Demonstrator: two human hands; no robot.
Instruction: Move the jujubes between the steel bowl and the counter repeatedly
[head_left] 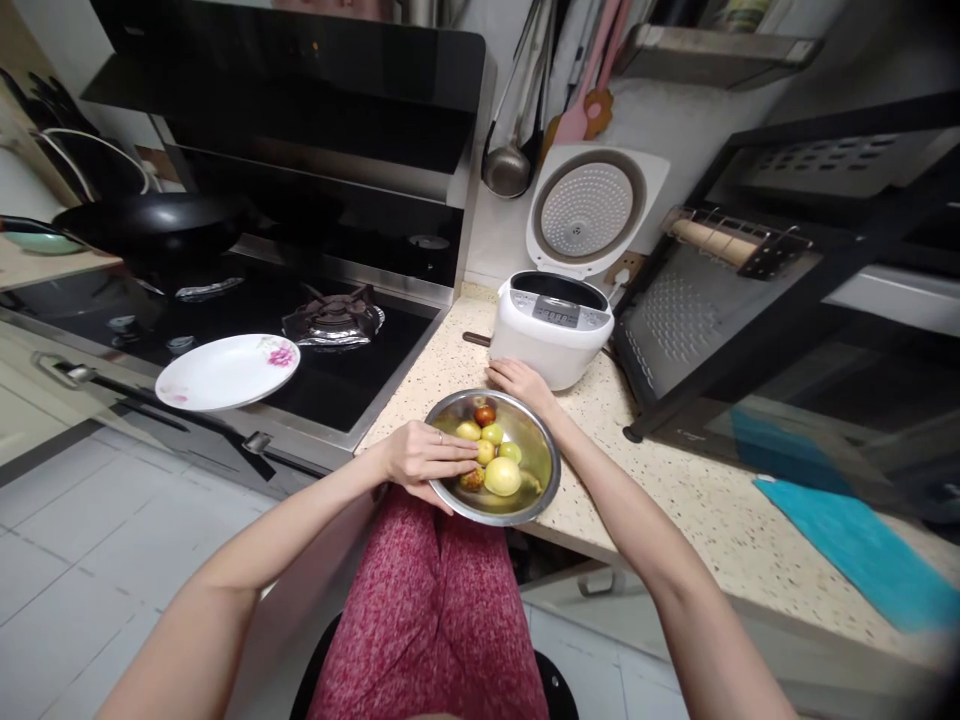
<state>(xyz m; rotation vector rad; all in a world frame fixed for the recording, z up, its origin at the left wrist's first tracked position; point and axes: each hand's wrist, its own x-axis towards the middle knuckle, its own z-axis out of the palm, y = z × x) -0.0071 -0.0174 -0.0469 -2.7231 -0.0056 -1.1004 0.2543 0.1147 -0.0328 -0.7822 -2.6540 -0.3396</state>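
Note:
A stainless steel bowl [540, 478] rests at the counter's front edge, just above my lap. Inside it sit several round yellow-green fruits, the largest a pale one [502, 477], along with a reddish-brown fruit [485, 415]. My left hand [429, 458] grips the bowl's left side, its fingers reaching over the rim to the fruits and its thumb outside. Beyond the far rim, my right hand [523, 382] lies with fingers stretched out, between the bowl and a white rice cooker [551, 345]. Whether it touches either one is hard to tell. The cooker's lid [589, 205] stands raised.
On the left, a white floral plate [225, 375] overhangs the front of the gas stove [352, 385]. A black wok [157, 225] stands on the far burner. Ladles [510, 168] hang on the wall. A dark rack [675, 330] and a blue cloth [855, 545] are to the right.

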